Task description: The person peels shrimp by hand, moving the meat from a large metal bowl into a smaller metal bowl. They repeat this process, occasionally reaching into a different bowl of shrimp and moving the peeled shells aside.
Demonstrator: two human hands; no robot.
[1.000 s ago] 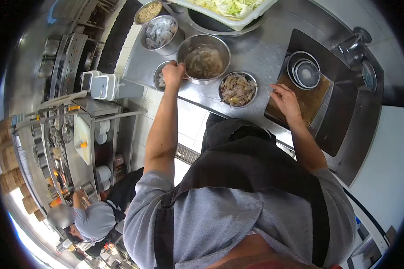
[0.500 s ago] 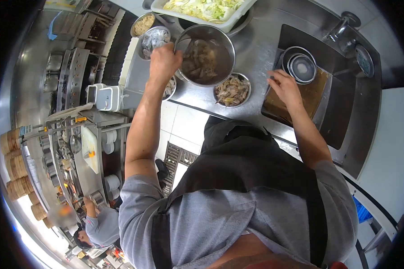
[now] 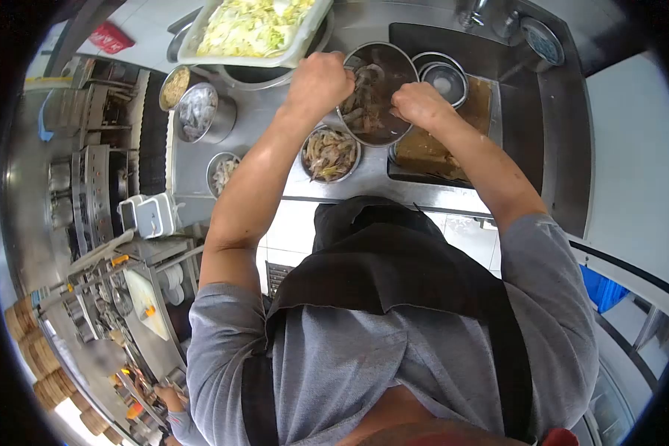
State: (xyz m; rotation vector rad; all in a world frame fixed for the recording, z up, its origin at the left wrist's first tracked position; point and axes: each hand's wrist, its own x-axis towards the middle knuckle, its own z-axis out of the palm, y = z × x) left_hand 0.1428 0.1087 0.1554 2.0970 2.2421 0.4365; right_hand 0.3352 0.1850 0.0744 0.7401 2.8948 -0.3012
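A round metal pot (image 3: pixel 400 70) with raw shrimp (image 3: pixel 366 93) in cloudy liquid is tilted over the counter's edge with the sink. My left hand (image 3: pixel 321 83) grips its left rim with curled fingers. At the right rim is my right hand (image 3: pixel 426 108), its fingers closed on the edge. Below the pot stands a small metal bowl heaped with what look like shrimp pieces or shells (image 3: pixel 330 154). Two nested metal bowls (image 3: pixel 446 78) sit in the sink, partly behind the pot.
The sink (image 3: pixel 524 123) has a brown board (image 3: pixel 476 126) and a faucet (image 3: pixel 473 15). A white tub (image 3: pixel 241 61) of chopped cabbage stands at the back. Several metal containers line the left, one holding a plastic bag (image 3: pixel 197 111). Another person's arm (image 3: pixel 172 399) shows lower left.
The pot has moved right, up to the sink, with my left hand on its rim. My right hand has come from over the sink to the pot's right rim. The view has shifted.
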